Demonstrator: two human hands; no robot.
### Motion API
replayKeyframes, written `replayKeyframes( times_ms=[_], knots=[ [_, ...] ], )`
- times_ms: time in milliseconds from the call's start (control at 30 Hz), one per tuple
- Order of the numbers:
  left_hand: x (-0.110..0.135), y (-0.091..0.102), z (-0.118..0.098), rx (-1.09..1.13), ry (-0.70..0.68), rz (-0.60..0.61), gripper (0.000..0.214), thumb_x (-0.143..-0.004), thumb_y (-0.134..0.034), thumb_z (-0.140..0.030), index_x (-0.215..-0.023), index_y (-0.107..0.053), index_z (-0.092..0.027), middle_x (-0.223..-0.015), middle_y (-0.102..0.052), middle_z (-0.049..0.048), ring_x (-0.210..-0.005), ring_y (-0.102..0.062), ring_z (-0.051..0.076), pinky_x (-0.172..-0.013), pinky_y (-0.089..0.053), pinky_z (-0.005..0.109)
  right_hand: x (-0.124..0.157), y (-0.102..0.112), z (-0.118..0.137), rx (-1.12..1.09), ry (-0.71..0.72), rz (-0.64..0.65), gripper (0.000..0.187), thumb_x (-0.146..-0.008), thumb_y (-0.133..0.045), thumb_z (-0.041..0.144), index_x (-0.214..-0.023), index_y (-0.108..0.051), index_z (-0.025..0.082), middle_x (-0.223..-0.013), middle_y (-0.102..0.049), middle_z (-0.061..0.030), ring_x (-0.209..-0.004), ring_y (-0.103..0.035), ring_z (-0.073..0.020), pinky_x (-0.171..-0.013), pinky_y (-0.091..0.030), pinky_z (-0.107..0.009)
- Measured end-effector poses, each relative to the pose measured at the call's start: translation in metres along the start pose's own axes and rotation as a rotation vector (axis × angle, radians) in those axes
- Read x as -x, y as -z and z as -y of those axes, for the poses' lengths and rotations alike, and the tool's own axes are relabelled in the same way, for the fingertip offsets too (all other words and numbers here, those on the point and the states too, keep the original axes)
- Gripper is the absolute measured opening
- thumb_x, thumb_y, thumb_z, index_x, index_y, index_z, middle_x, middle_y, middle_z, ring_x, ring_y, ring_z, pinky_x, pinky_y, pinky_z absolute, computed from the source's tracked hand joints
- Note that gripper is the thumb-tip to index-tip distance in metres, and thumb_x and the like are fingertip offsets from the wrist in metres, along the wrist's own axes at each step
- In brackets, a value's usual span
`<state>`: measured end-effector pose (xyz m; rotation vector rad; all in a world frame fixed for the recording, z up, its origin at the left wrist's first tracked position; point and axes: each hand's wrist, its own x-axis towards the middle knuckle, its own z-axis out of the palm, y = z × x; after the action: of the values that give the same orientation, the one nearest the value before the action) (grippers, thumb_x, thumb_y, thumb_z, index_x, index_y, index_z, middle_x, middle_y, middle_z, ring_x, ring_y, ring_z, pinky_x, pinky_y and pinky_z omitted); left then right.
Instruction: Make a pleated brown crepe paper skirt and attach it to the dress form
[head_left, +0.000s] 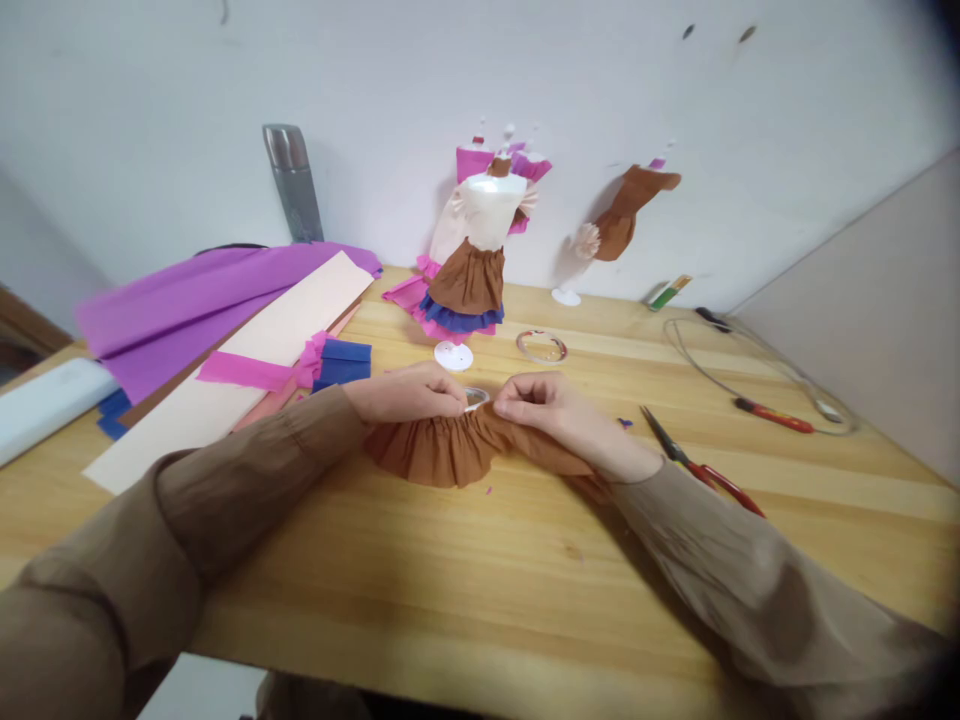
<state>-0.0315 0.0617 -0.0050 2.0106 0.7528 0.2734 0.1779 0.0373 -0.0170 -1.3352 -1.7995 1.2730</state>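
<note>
A strip of brown crepe paper (439,455), gathered into pleats, fans out over the wooden table under both hands. My left hand (412,392) is closed, its thumb and fingers pinching the top edge of the pleats. Close by on the right, my right hand (544,410) pinches the same edge, and the ungathered end of the strip runs beneath that hand and wrist. Between the fingertips shows a small whitish ring-shaped piece (477,399), partly hidden; I cannot tell what it is. Just behind stands a white mini mannequin (495,210) wearing a brown gathered skirt over blue and pink ruffles.
Red-handled scissors (705,465) lie right of my right hand, with a cable (705,375) beyond. A clear ring (541,346) lies behind the hands. Purple paper (217,300) and cream paper (300,320) are piled left, before a grey flask (292,185). Another mannequin wears a brown dress (626,210).
</note>
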Motion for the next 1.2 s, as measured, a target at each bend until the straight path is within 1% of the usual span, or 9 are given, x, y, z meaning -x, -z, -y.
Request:
replayKeyframes(
  times_ms=[100,200,333,467,633,867,1033,1200],
  knots=[
    [0.000,0.000,0.000,0.005,0.002,0.024,0.023,-0.075,-0.045,-0.030,-0.057,-0.040,-0.016,-0.060,-0.029,-0.0031,-0.056,-0.030,0.008,-0.051,-0.021,0.023,0.002,-0.002,0.003,-0.015,-0.054,-0.007,0.028,-0.061,-0.069,0.041,-0.065,-0.063,0.014,-0.059,-0.057,0.0006,-0.054,-0.046,-0.0099,-0.053,-0.035,-0.025],
    [-0.001,-0.001,0.000,-0.030,-0.016,0.021,0.023,-0.074,-0.044,-0.029,-0.056,-0.039,-0.016,-0.059,-0.029,-0.0033,-0.056,-0.030,0.009,-0.052,-0.021,0.023,0.004,-0.005,0.004,0.014,-0.072,-0.036,0.024,-0.062,-0.068,0.038,-0.065,-0.063,0.014,-0.057,-0.056,0.0009,-0.052,-0.044,-0.0097,-0.051,-0.033,-0.024],
    [-0.002,-0.003,-0.001,-0.068,-0.013,0.004,0.023,-0.074,-0.043,-0.028,-0.056,-0.036,-0.017,-0.058,-0.028,-0.0037,-0.055,-0.030,0.009,-0.052,-0.020,0.023,0.009,-0.008,0.007,0.093,-0.017,-0.096,0.017,-0.068,-0.064,0.032,-0.066,-0.063,0.015,-0.060,-0.058,0.0000,-0.055,-0.047,-0.0104,-0.052,-0.035,-0.024],
    [-0.002,-0.004,-0.001,-0.088,0.012,-0.014,0.022,-0.075,-0.042,-0.029,-0.057,-0.040,-0.016,-0.059,-0.031,-0.0035,-0.056,-0.031,0.009,-0.052,-0.021,0.024,0.013,-0.013,0.010,0.166,0.040,-0.128,0.013,-0.072,-0.060,0.026,-0.069,-0.065,0.015,-0.066,-0.065,-0.0031,-0.059,-0.053,-0.0126,-0.055,-0.040,-0.025],
    [-0.002,-0.005,-0.002,-0.171,0.027,-0.032,0.024,-0.077,-0.041,-0.027,-0.056,-0.034,-0.017,-0.058,-0.028,-0.0040,-0.055,-0.029,0.008,-0.051,-0.021,0.024,0.015,-0.014,0.009,0.215,0.077,-0.125,0.013,-0.073,-0.058,0.025,-0.068,-0.065,0.016,-0.065,-0.065,-0.0032,-0.057,-0.054,-0.0136,-0.053,-0.040,-0.025],
    [-0.005,-0.008,0.002,-0.292,0.001,-0.062,0.024,-0.079,-0.040,-0.022,-0.056,-0.035,-0.016,-0.057,-0.031,-0.0038,-0.054,-0.032,0.008,-0.052,-0.022,0.024,0.011,-0.013,0.005,0.253,0.078,-0.166,0.015,-0.075,-0.058,0.026,-0.067,-0.065,0.016,-0.065,-0.066,-0.0044,-0.057,-0.053,-0.0142,-0.052,-0.041,-0.026],
    [-0.006,-0.009,0.004,-0.297,-0.047,-0.078,0.026,-0.079,-0.040,-0.022,-0.055,-0.034,-0.016,-0.055,-0.029,-0.0039,-0.053,-0.030,0.008,-0.052,-0.021,0.024,0.014,-0.017,0.006,0.292,0.090,-0.172,0.015,-0.076,-0.057,0.026,-0.067,-0.064,0.017,-0.064,-0.065,-0.0035,-0.057,-0.053,-0.0140,-0.052,-0.040,-0.026],
    [-0.005,-0.009,0.002,-0.320,-0.041,-0.084,0.027,-0.080,-0.041,-0.022,-0.055,-0.032,-0.016,-0.055,-0.028,-0.0039,-0.052,-0.029,0.007,-0.053,-0.021,0.025,0.016,-0.021,0.006,0.320,0.105,-0.180,0.016,-0.076,-0.057,0.025,-0.065,-0.064,0.017,-0.063,-0.065,-0.0038,-0.057,-0.053,-0.0144,-0.052,-0.040,-0.026]
  ],
)
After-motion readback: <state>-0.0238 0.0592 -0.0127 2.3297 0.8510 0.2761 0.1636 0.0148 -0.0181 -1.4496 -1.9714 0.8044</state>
